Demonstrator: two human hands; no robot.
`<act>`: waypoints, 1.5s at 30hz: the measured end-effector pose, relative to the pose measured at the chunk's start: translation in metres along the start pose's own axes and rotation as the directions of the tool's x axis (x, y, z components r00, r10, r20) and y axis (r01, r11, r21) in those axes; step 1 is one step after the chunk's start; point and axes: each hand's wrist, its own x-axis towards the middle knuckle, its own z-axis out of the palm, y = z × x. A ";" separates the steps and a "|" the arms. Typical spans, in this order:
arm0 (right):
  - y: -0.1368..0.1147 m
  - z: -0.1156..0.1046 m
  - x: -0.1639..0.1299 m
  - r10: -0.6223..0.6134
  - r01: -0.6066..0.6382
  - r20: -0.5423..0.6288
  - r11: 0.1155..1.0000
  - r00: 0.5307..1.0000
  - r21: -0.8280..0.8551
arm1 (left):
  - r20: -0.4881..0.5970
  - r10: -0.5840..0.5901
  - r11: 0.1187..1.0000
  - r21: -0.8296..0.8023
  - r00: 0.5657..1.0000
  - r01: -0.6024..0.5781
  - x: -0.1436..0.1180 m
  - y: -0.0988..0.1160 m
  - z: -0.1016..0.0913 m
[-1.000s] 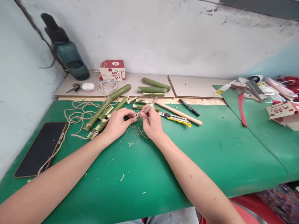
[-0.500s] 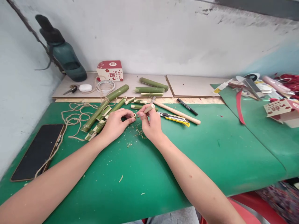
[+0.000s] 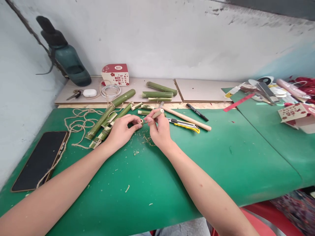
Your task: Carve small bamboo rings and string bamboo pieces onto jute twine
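Left grip point(image 3: 124, 129): pinched on a small bamboo piece point(image 3: 141, 121), over the tabletop point(image 3: 172, 183).
Right grip point(image 3: 159, 129): closed round a pale rod point(image 3: 158, 113).
Shavings point(image 3: 136, 153): some trimming looks done; what's left, I can't tell.

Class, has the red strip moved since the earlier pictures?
Yes: the red strip has swung left, its lower end now nearer the black marker.

Pinches a small, pale, hollow ring point(image 3: 141, 121) in the fingertips of the left hand point(image 3: 124, 127). Grips a pale, round-ended rod point(image 3: 157, 113) in the right hand point(image 3: 159, 129), slanted up and rightward, lower end hidden by fingers near the ring.
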 end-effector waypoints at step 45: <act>-0.007 0.002 0.001 -0.070 0.070 -0.005 0.996 0.998 -0.058 | 0.013 0.009 0.998 0.055 1.000 -0.010 0.000 0.002 0.000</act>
